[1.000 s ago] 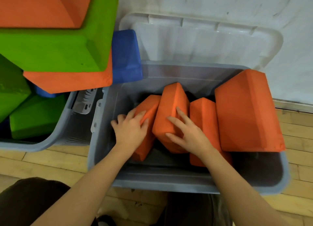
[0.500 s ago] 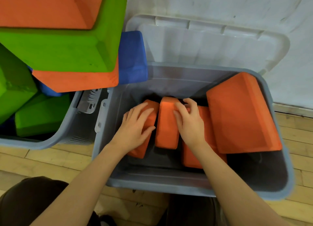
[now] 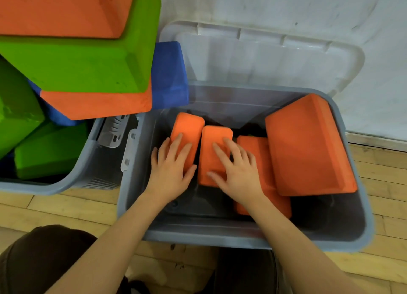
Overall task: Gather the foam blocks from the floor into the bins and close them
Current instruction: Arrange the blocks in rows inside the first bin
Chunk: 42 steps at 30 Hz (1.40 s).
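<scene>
- The bin point(image 3: 242, 238) is sitting open in front of me, its lid point(image 3: 264, 60) leaning back against the wall, so closing means pulling that lid forward and down over everything inside.
- The big block point(image 3: 308, 146) is lying tilted at my right, its high corner riding near the rim; I am judging it the one most likely to foul the lid.
- The third block point(image 3: 255, 148) is lying flatter, partly under the big one and under my right wrist.
- The middle block point(image 3: 214, 143) is standing on edge, long axis running away from me, directly beneath my right hand point(image 3: 237, 172).
- The left block point(image 3: 187, 128) is leaning beside it, same axis, beneath my left hand point(image 3: 170, 172).
- Both hands are lying flat with fingers spread and straight, pressing on the blocks' top edges, gripping nothing.
- My right fingers are also reaching toward the third block, though I cannot tell whether they are touching it.
- Each hand is equally near its own block, so the push down is mine to make with both together.
</scene>
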### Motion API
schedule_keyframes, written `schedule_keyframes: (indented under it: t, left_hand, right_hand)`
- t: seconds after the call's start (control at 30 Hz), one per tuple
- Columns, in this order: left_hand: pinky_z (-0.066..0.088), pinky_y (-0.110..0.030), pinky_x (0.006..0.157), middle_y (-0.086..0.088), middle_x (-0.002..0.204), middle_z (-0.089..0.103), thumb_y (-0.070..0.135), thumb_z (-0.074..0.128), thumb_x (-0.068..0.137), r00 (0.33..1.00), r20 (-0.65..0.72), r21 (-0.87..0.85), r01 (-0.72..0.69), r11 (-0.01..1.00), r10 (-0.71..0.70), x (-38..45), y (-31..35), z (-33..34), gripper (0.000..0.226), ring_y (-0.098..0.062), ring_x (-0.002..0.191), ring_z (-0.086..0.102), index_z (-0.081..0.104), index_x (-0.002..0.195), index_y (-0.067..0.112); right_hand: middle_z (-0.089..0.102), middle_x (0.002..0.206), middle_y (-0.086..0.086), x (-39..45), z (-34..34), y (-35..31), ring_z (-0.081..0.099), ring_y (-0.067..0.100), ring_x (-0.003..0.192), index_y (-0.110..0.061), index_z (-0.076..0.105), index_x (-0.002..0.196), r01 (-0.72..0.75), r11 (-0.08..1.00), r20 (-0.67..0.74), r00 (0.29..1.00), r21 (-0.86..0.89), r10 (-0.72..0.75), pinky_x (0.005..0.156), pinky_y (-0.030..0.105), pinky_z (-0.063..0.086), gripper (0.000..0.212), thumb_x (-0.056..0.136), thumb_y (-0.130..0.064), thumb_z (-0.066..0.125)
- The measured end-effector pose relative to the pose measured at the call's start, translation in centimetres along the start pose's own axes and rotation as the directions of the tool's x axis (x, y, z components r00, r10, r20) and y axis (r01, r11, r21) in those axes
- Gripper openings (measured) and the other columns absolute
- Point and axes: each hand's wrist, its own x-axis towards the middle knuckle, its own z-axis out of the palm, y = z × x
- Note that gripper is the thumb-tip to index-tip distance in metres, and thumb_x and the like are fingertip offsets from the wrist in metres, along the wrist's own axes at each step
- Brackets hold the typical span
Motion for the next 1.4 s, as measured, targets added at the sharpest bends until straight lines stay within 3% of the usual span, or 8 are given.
schedule_keyframes:
  t: [0.1,0.17,0.4,0.6,0.83,1.13,1.27,1.4]
  left_hand:
    - [0.02,-0.056,0.108,-0.002,0.158,0.003,0.041,0.054,0.085,0.995,0.083,-0.014,-0.052,0.999,0.053,-0.4,-0.5,-0.1,0.076,-0.036,0.141,0.004,0.02,0.149,0.022]
    - [0.018,-0.053,0.11,0.0,0.158,-0.005,0.034,0.062,0.082,0.989,0.12,-0.002,-0.091,0.996,0.09,-0.2,-0.9,-0.4,0.086,-0.034,0.14,-0.001,0.011,0.15,0.025]
    - [0.024,-0.052,0.107,-0.002,0.156,0.002,0.029,0.074,0.076,0.987,0.11,-0.001,-0.121,0.993,0.12,1.6,-1.4,-0.6,0.093,-0.027,0.126,0.009,0.016,0.149,0.029]
    - [0.025,-0.052,0.109,-0.001,0.157,-0.012,0.034,0.068,0.082,0.991,0.13,0.036,-0.032,0.999,0.027,3.2,-0.6,0.3,0.093,-0.04,0.136,0.016,0.006,0.15,0.025]
    - [0.048,-0.064,0.082,-0.014,0.143,0.04,0.019,0.087,0.058,0.983,-0.131,0.069,-0.118,0.991,0.126,2.0,-3.3,0.6,0.09,-0.056,0.11,0.05,0.041,0.134,0.008]
    - [0.051,-0.054,0.081,-0.015,0.131,0.056,0.023,0.089,0.054,0.988,-0.139,0.284,-0.025,0.959,0.066,2.8,-2.8,-0.1,0.076,-0.05,0.108,0.055,0.061,0.124,0.01]
    - [0.053,-0.053,0.075,-0.022,0.136,0.049,0.025,0.093,0.044,0.997,-0.077,0.284,0.008,0.959,0.015,2.6,-2.9,0.0,0.097,-0.051,0.103,0.058,0.054,0.131,0.012]
    - [0.052,-0.056,0.075,-0.022,0.137,0.048,0.019,0.093,0.045,0.996,-0.085,0.249,0.023,0.968,-0.002,2.7,-2.9,0.2,0.095,-0.052,0.102,0.057,0.053,0.132,0.01]
  right_hand:
    - [0.005,0.157,0.002,-0.5,-0.1,0.0,0.022,0.033,0.141,-0.029,0.011,0.15,-0.041,0.999,0.228,0.973,0.032,0.033,0.11,0.055,0.022,0.117,0.058,-0.059,0.076]
    - [-0.002,0.158,0.005,-0.4,0.0,0.0,0.02,0.035,0.142,-0.027,0.005,0.15,-0.037,0.996,0.267,0.964,0.077,0.015,0.111,0.056,0.024,0.127,0.054,-0.05,0.084]
    - [0.026,0.153,0.011,-0.6,0.0,0.5,0.043,0.038,0.129,-0.017,0.039,0.141,0.002,0.967,0.128,0.991,0.255,-0.036,0.079,0.045,0.056,0.062,0.087,-0.046,0.049]
    - [0.007,0.158,0.007,1.4,0.3,0.1,0.047,0.038,0.123,-0.023,0.023,0.149,-0.081,0.972,0.247,0.969,0.221,0.025,0.078,0.044,0.054,0.089,0.076,-0.025,0.074]
    - [0.014,0.154,0.001,3.1,1.8,-1.3,0.037,0.038,0.133,-0.015,0.037,0.144,-0.026,0.916,0.117,0.993,0.401,-0.024,0.084,0.047,0.054,0.083,0.071,0.003,0.072]
    - [0.012,0.157,0.005,5.1,3.7,-1.7,0.035,0.036,0.133,-0.022,0.04,0.141,-0.142,0.904,0.202,0.977,0.404,0.063,0.073,0.044,0.056,0.077,0.074,0.0,0.069]
    - [-0.015,0.157,0.008,5.1,3.8,-1.7,0.046,0.035,0.124,-0.04,0.014,0.147,-0.193,0.904,0.282,0.956,0.381,0.085,0.074,0.039,0.055,0.092,0.079,-0.018,0.073]
    - [-0.013,0.157,0.011,5.0,3.9,-1.8,0.051,0.036,0.119,-0.038,0.005,0.143,-0.172,0.904,0.242,0.967,0.391,0.079,0.08,0.043,0.055,0.093,0.082,-0.017,0.071]
